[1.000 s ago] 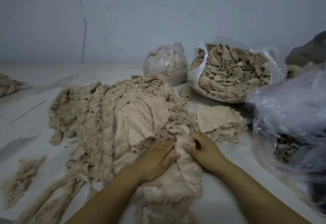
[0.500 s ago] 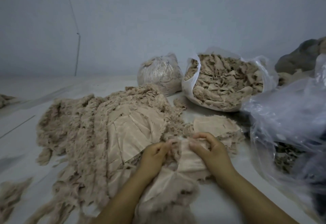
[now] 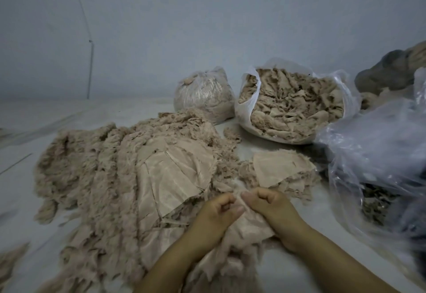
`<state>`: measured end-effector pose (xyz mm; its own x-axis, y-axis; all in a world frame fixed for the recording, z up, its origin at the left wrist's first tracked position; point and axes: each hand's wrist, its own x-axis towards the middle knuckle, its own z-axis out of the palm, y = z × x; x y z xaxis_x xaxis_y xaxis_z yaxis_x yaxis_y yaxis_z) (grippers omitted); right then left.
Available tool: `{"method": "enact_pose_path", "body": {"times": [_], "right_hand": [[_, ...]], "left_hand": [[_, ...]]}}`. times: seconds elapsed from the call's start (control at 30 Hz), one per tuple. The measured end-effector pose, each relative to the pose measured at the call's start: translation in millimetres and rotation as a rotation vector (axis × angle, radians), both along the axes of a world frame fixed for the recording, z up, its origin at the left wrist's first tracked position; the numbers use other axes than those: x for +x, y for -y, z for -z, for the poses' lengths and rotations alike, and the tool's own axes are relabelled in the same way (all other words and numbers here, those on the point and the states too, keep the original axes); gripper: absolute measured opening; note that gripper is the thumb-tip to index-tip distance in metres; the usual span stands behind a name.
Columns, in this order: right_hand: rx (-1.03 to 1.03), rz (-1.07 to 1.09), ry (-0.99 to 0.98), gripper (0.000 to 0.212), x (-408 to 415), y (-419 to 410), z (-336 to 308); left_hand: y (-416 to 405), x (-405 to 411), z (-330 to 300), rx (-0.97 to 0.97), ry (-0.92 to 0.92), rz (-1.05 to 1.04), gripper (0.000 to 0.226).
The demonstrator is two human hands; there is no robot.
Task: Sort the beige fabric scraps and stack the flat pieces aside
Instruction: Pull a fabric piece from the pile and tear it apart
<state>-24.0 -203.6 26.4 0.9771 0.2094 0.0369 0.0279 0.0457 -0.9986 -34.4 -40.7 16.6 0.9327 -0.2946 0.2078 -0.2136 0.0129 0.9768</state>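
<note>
— Both hands, left hand (image 3: 219,212) and right hand (image 3: 267,202), pinching one beige scrap (image 3: 249,225) at the surface's near edge?
— Yes. The flat stack (image 3: 276,168) lies just beyond; pulling hard might drag the frayed pile (image 3: 115,166) along.

Two hands (image 3: 219,212); three plastic bags (image 3: 247,103); one flat-piece stack (image 3: 279,168).

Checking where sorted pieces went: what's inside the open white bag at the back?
The open white bag is filled to its rim with crumpled beige fabric scraps. Whatever lies deeper underneath them is covered.
</note>
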Motion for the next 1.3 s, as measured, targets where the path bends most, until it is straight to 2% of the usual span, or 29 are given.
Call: {"method": "enact_pose_path", "body": {"times": [0.07, 0.13, 0.2, 0.27, 0.37, 0.4, 0.47, 0.53, 0.6, 0.73, 0.83, 0.97, 1.1, 1.2, 1.3], "right_hand": [[0.042, 0.106, 0.073, 0.025, 1.6, -0.4, 1.1], [0.025, 0.227, 0.175, 0.02, 4.0, 0.5, 1.7], [0.022, 0.315, 0.263, 0.021, 5.8, 0.6, 0.4], [0.039, 0.435, 0.326, 0.022, 7.6, 3.7, -5.5], [0.075, 0.628, 0.36, 0.026, 11.8, 18.8, -19.7], [0.055, 0.61, 0.364, 0.024, 10.8, 21.1, -22.2], [0.034, 0.453, 0.341, 0.018, 6.0, 12.7, -22.2], [0.035, 0.331, 0.328, 0.018, 2.0, -1.8, -21.9], [0.0, 0.356, 0.377, 0.021, 4.4, -7.0, -27.8], [0.014, 0.523, 0.423, 0.016, 10.1, 6.2, -36.3], [0.061, 0.52, 0.389, 0.014, 8.4, 11.7, -30.3], [0.181, 0.531, 0.297, 0.016, 9.2, 18.2, -29.6], [0.206, 0.499, 0.259, 0.017, 9.4, 15.9, -25.4], [0.25, 0.526, 0.226, 0.014, 13.6, 17.8, -27.4], [0.221, 0.562, 0.219, 0.014, 24.6, 26.8, -34.9]], "left_hand": [[0.2, 0.9, 1.0, 0.08, 0.031, -0.021, 0.012], [1.3, -1.6, -0.7, 0.108, -0.024, 0.063, 0.002], [0.4, -5.0, -3.6, 0.21, -0.029, 0.12, 0.022], [-4.9, -3.7, -7.6, 0.36, 0.048, 0.079, 0.038], [-14.2, 0.8, -15.0, 0.544, 0.127, 0.012, 0.029], [-15.4, 0.4, -22.0, 0.531, 0.138, -0.038, 0.025], [-11.6, 0.5, -32.4, 0.325, 0.079, -0.092, 0.01], [-1.4, 2.4, -37.9, 0.103, -0.078, -0.022, 0.044], [12.7, 2.1, -37.6, -0.02, -0.162, 0.032, 0.042], [21.6, -0.3, -35.0, -0.278, -0.23, -0.122, 0.023], [18.0, 7.5, -33.7, -0.255, -0.154, -0.139, 0.014], [20.5, 10.1, -30.7, -0.199, -0.043, -0.239, 0.019], [22.6, 4.9, -26.7, -0.258, -0.076, -0.316, 0.028], [24.1, 3.1, -27.5, -0.227, -0.058, -0.406, 0.04], [15.1, 9.2, -22.0, -0.179, -0.026, -0.515, 0.033]]}}
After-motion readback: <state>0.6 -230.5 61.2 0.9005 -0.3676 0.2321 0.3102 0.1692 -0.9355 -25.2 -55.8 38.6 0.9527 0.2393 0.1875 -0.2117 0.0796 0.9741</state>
